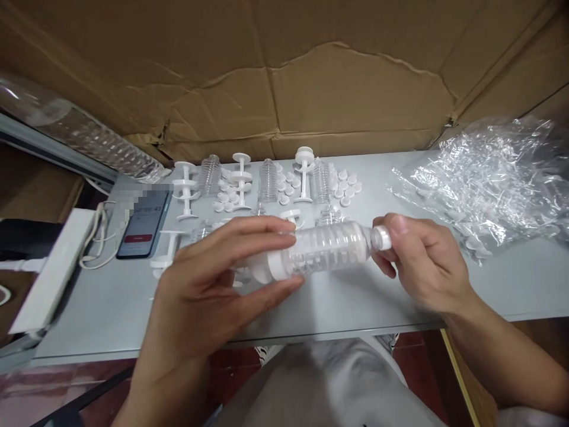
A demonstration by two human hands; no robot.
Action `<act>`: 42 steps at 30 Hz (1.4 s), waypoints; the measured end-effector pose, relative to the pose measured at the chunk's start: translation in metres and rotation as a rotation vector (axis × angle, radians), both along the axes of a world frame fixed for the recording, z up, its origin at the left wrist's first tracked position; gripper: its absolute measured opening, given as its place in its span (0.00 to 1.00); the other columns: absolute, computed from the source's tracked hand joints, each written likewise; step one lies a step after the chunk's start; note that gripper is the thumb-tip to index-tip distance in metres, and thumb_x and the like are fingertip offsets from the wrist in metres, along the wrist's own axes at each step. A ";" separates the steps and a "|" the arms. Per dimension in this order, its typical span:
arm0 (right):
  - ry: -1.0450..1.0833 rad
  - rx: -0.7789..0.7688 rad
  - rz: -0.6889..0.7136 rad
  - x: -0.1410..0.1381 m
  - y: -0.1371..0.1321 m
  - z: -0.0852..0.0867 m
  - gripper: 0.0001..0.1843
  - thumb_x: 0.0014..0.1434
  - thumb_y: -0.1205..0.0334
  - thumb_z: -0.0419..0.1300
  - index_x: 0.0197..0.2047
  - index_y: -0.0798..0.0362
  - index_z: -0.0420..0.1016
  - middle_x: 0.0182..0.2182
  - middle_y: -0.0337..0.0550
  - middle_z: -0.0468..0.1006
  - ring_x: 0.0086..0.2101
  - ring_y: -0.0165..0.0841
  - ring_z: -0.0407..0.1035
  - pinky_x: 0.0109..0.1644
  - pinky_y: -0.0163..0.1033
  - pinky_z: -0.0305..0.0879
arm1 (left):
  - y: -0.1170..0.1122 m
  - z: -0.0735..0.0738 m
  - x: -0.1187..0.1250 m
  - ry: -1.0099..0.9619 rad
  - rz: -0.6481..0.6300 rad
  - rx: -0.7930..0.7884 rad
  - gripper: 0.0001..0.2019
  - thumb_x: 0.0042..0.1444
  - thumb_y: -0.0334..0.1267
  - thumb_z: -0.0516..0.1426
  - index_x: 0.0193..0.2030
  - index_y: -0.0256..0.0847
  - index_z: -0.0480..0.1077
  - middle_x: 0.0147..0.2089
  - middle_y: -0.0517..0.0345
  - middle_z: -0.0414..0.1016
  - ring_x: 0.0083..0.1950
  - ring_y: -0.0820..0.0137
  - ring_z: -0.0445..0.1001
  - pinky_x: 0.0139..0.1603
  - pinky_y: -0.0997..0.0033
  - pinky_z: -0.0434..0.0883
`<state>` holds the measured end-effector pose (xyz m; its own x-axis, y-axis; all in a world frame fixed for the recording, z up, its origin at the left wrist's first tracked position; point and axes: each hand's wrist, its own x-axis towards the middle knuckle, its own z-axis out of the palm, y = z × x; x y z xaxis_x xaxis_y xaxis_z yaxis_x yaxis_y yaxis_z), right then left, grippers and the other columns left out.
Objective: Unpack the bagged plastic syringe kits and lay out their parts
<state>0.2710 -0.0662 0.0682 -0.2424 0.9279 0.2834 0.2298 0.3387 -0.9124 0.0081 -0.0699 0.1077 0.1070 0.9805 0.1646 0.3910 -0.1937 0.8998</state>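
Note:
A clear ribbed plastic bottle (331,246) lies nearly level in front of me, above the table. My left hand (222,273) grips its left end between thumb and fingers, around a white ring there. At the other end, the thumb and bent fingers of my right hand (418,255) pinch a small white ridged cap (381,238) on the bottle's neck. Behind them stand white plunger-like parts (304,175), several clear ribbed bottles (268,181) and small piles of white caps (347,187). My left hand hides some of the nearer parts.
On the right a clear plastic bag (493,178) of small parts spreads over the grey table (524,284). A phone (144,228), a white cable (100,237) and a white power strip (56,270) lie left. A large clear bottle (84,130) leans there. Cardboard (355,89) walls the back.

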 end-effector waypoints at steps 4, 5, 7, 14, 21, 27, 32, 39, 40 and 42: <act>-0.031 0.105 0.023 -0.001 0.021 0.002 0.23 0.78 0.56 0.49 0.29 0.49 0.60 0.22 0.35 0.62 0.23 0.27 0.59 0.27 0.39 0.56 | 0.020 0.003 -0.006 -0.004 0.016 -0.176 0.14 0.51 0.47 0.72 0.44 0.47 0.85 0.36 0.60 0.82 0.37 0.65 0.79 0.39 0.70 0.76; -0.067 0.160 0.044 0.000 0.026 0.002 0.21 0.78 0.57 0.49 0.30 0.49 0.62 0.23 0.36 0.64 0.25 0.28 0.61 0.28 0.39 0.57 | 0.024 0.000 -0.009 -0.048 -0.014 -0.256 0.15 0.53 0.49 0.71 0.44 0.45 0.85 0.31 0.60 0.80 0.32 0.67 0.77 0.35 0.71 0.75; -0.122 0.258 0.102 0.004 0.033 0.000 0.17 0.77 0.58 0.50 0.33 0.49 0.66 0.26 0.38 0.69 0.28 0.30 0.65 0.32 0.40 0.60 | 0.031 -0.009 -0.014 -0.167 -0.105 -0.400 0.17 0.57 0.52 0.68 0.45 0.42 0.84 0.26 0.60 0.78 0.26 0.70 0.74 0.30 0.72 0.73; 0.039 0.104 0.098 0.015 0.032 -0.018 0.18 0.77 0.57 0.50 0.36 0.50 0.72 0.26 0.40 0.73 0.27 0.31 0.68 0.30 0.40 0.62 | 0.029 -0.034 -0.007 -0.060 -0.136 0.112 0.16 0.52 0.35 0.73 0.49 0.47 0.83 0.46 0.56 0.85 0.45 0.67 0.82 0.46 0.70 0.79; 0.042 0.044 -0.086 0.015 0.031 -0.032 0.27 0.78 0.58 0.51 0.24 0.52 0.56 0.18 0.34 0.58 0.20 0.25 0.54 0.23 0.36 0.48 | 0.023 -0.039 0.006 -0.082 -0.146 -0.025 0.13 0.58 0.38 0.71 0.50 0.46 0.82 0.42 0.57 0.85 0.39 0.68 0.82 0.40 0.72 0.79; 0.391 -0.125 -0.115 0.021 0.045 -0.026 0.18 0.73 0.54 0.58 0.30 0.50 0.74 0.27 0.39 0.70 0.25 0.31 0.71 0.25 0.39 0.68 | 0.033 -0.045 -0.003 -0.209 -0.089 -0.318 0.13 0.58 0.46 0.70 0.48 0.46 0.83 0.35 0.59 0.82 0.32 0.71 0.78 0.34 0.74 0.76; 0.679 -0.676 -0.148 0.010 0.054 -0.024 0.15 0.52 0.61 0.69 0.24 0.51 0.66 0.31 0.42 0.79 0.24 0.32 0.76 0.22 0.34 0.71 | 0.034 -0.051 -0.001 -0.034 0.009 -0.049 0.20 0.49 0.37 0.75 0.49 0.49 0.82 0.44 0.61 0.84 0.39 0.73 0.79 0.42 0.76 0.76; 0.586 -0.800 -0.078 0.007 0.048 -0.023 0.11 0.59 0.52 0.66 0.36 0.50 0.74 0.19 0.30 0.60 0.14 0.22 0.47 0.16 0.31 0.40 | 0.036 -0.060 0.006 0.047 -0.064 0.054 0.21 0.50 0.35 0.75 0.51 0.48 0.81 0.44 0.61 0.84 0.39 0.71 0.78 0.43 0.72 0.75; 0.496 -0.756 -0.047 0.008 0.046 -0.022 0.15 0.62 0.47 0.65 0.37 0.50 0.75 0.18 0.29 0.57 0.16 0.22 0.45 0.17 0.32 0.39 | 0.036 -0.060 0.008 0.060 -0.078 0.068 0.21 0.49 0.35 0.75 0.51 0.47 0.81 0.43 0.62 0.84 0.38 0.72 0.78 0.43 0.72 0.75; 0.278 -0.667 0.036 0.009 0.042 -0.019 0.21 0.64 0.40 0.65 0.35 0.51 0.77 0.18 0.29 0.54 0.18 0.23 0.44 0.21 0.33 0.41 | 0.035 -0.060 0.010 0.081 -0.106 0.110 0.22 0.49 0.33 0.75 0.51 0.47 0.81 0.45 0.61 0.85 0.39 0.72 0.78 0.43 0.72 0.76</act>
<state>0.2800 -0.0242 0.0495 -0.2777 0.9174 -0.2850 -0.0414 -0.3078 -0.9506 0.0181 -0.0346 0.0481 0.2258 0.9398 0.2566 0.4339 -0.3328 0.8373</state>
